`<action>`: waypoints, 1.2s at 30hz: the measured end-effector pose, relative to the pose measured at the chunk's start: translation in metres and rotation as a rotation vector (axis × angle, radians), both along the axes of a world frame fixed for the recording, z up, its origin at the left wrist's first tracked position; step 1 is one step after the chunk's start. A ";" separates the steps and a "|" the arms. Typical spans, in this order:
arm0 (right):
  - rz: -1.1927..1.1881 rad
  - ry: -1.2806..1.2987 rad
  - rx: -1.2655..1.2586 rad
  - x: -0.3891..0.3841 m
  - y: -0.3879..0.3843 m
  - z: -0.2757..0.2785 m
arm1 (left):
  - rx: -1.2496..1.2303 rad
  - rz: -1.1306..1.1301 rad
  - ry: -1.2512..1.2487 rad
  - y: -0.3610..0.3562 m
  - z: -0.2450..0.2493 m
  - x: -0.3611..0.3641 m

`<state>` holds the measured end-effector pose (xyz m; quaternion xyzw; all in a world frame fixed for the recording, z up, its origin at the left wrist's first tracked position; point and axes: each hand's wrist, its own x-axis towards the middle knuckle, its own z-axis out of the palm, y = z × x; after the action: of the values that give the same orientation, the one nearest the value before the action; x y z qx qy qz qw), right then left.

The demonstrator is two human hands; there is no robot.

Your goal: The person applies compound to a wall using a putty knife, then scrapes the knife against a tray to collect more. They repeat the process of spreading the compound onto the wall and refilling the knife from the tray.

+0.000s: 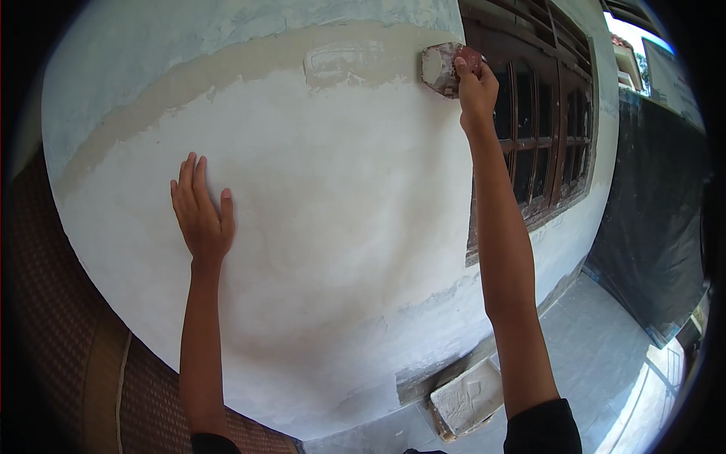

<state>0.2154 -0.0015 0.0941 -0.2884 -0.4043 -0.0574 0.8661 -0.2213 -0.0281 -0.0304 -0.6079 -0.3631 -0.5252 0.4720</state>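
Observation:
A putty knife [440, 69] with a red handle and a wide, putty-smeared blade is gripped in my right hand [478, 92], high up beside the window frame. Its blade is against or very close to the wall. Lower down on the left, my left hand [201, 216] lies flat with fingers stretched out, palm towards the white coated wall [325, 204]; it holds nothing. A fresh patch of putty [344, 62] shows on the beige band of wall left of the knife. Above that band the wall is pale bluish-green.
A dark brown wooden window [533, 113] with small panes adjoins the wall on the right. On the tiled floor stands a shallow tray [467, 397] of white putty. A black sheet [643, 204] hangs at the far right. Brown patterned matting [53, 295] lies at the left.

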 end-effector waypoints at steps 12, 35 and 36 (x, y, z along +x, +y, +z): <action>0.004 -0.238 -0.047 -0.044 -0.007 0.022 | 0.002 0.007 0.019 0.002 0.002 -0.001; 0.071 -0.347 0.011 -0.086 -0.012 0.032 | 0.003 -0.001 0.020 0.002 0.002 -0.001; 0.070 -0.277 -0.024 -0.067 -0.011 0.032 | 0.006 0.002 0.021 0.002 0.001 0.000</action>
<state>0.1482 -0.0130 0.1265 -0.2736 -0.5306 -0.0618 0.7999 -0.2215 -0.0259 -0.0289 -0.6115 -0.3572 -0.5194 0.4783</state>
